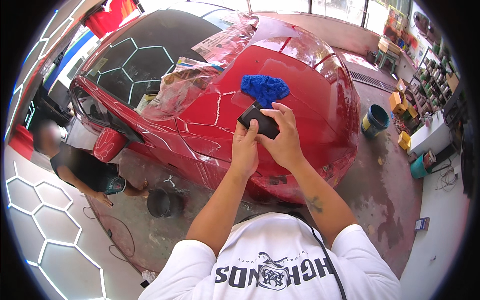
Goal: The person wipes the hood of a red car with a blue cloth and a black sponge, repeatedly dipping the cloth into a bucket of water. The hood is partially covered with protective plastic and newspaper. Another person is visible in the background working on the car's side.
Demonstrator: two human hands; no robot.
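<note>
Both my hands hold a flat black rectangular object (pixel 259 120) over the near part of a red car's hood (pixel 310 120); its exact kind I cannot make out. My left hand (pixel 245 149) grips its lower left side, thumb on top. My right hand (pixel 285 137) closes on its right side with bent fingers. Just beyond them a crumpled blue microfibre cloth (pixel 264 88) lies on the hood. White residue streaks run along the hood seam and fender. Clear plastic film (pixel 186 92) and newspaper (pixel 220 45) cover the base of the windshield.
On the left, a co-worker (pixel 82 167) in dark clothes is beside the car's mirror (pixel 110 144). A black bucket (pixel 161 202) stands on the wet floor. To the right are a blue bucket (pixel 375 121), yellow boxes (pixel 398 102) and shelves of bottles (pixel 437 80). A cable (pixel 127 232) trails at lower left.
</note>
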